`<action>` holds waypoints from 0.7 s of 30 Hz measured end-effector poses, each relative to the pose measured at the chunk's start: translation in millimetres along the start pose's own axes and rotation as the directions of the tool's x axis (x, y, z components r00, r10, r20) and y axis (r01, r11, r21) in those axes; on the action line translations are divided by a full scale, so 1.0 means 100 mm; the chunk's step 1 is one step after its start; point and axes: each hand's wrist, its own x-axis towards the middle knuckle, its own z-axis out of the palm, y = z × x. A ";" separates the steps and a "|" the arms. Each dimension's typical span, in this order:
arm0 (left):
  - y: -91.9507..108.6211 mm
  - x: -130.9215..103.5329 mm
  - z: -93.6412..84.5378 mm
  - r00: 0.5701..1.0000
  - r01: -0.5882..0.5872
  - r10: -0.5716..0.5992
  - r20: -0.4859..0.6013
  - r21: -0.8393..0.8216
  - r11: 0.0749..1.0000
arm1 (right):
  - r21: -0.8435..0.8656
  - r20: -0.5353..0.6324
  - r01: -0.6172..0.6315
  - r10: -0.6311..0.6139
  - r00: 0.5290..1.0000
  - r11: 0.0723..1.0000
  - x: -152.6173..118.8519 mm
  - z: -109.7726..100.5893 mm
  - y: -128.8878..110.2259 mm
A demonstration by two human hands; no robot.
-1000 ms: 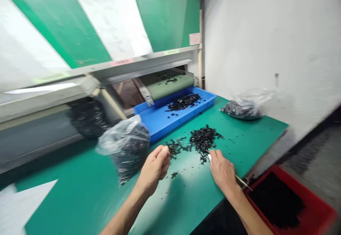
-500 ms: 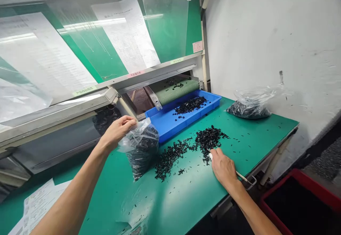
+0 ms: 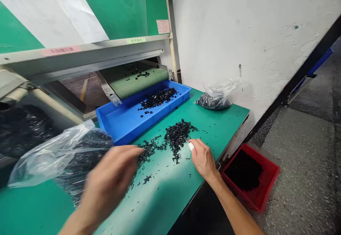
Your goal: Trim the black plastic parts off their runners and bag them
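My left hand [image 3: 113, 178] is blurred, its fingers bent, in front of a clear bag of black parts [image 3: 82, 153] at the left; whether anything is in it cannot be made out. My right hand [image 3: 201, 156] has closed fingers and a white wrap on one fingertip. It rests at the near right edge of a pile of small black parts [image 3: 178, 135] on the green table [image 3: 170, 199]. What it grips is too small or hidden to name.
Behind the pile, a blue tray [image 3: 125, 121] holds black pieces beneath a green conveyor belt [image 3: 138, 82]. Another bag of black parts [image 3: 214, 100] sits by the wall. A red bin [image 3: 269, 181] stands on the floor at right.
My left hand has let go of the bag's top and moved away from it. The bag's open top now slumps left. The view has turned right, showing more floor and the red bin.
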 end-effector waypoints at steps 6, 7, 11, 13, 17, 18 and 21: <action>-0.50 0.06 1.23 0.876 -0.231 0.170 0.451 0.081 0.970 | 0.042 0.044 -0.081 0.079 0.996 0.996 0.05 0.00 0.18; -0.54 0.09 1.34 0.869 -0.238 0.172 0.464 0.086 0.968 | 0.043 0.053 -0.093 0.090 0.995 0.995 0.05 0.00 0.19; -0.51 0.20 1.60 0.830 -0.278 0.181 0.528 0.111 0.954 | 0.030 0.070 -0.129 0.127 0.989 0.991 0.05 0.02 0.16; -0.47 0.22 1.65 0.828 -0.281 0.164 0.537 0.144 0.949 | 0.025 0.074 -0.136 0.134 0.988 0.990 0.05 0.02 0.15; -0.46 0.18 1.58 0.819 -0.280 0.143 0.555 0.170 0.945 | 0.024 0.095 -0.123 0.120 0.988 0.992 0.06 0.01 0.14; -0.48 0.17 1.54 0.814 -0.279 0.143 0.563 0.163 0.946 | 0.024 0.101 -0.115 0.112 0.989 0.993 0.06 0.01 0.13; -0.53 0.13 1.37 0.822 -0.244 0.163 0.546 0.078 0.967 | 0.009 0.108 -0.088 0.086 0.990 0.996 0.04 0.00 0.12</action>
